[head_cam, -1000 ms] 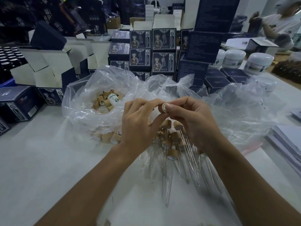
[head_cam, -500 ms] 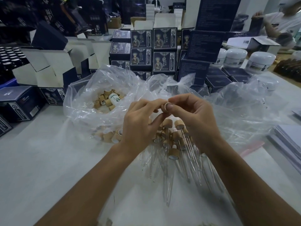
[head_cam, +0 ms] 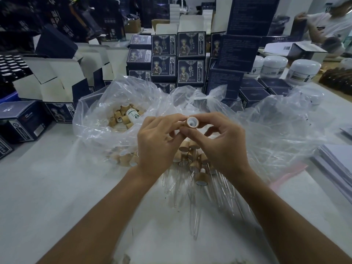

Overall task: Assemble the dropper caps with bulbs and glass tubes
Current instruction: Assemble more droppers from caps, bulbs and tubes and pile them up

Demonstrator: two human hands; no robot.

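Observation:
Both hands hold one tan dropper cap (head_cam: 192,122) above the table, its white-lined open end turned toward me. My left hand (head_cam: 159,141) pinches the cap's left side with fingertips and thumb. My right hand (head_cam: 222,143) pinches its right side. Below my hands lies a pile of assembled droppers (head_cam: 198,168), tan caps with clear glass tubes (head_cam: 196,216) pointing toward me. A clear plastic bag (head_cam: 95,119) at the left holds several loose tan caps (head_cam: 122,119) and a small white bottle (head_cam: 133,115).
Stacked dark blue product boxes (head_cam: 179,58) stand behind the bags, with open white cartons (head_cam: 57,77) at the left. White jars (head_cam: 302,70) sit at the back right. A paper stack (head_cam: 337,164) lies at the right edge. A person (head_cam: 331,25) works at the far right.
The cap between my fingertips has been turned, so its open white-lined end now faces me. My hands stay together at about the same place.

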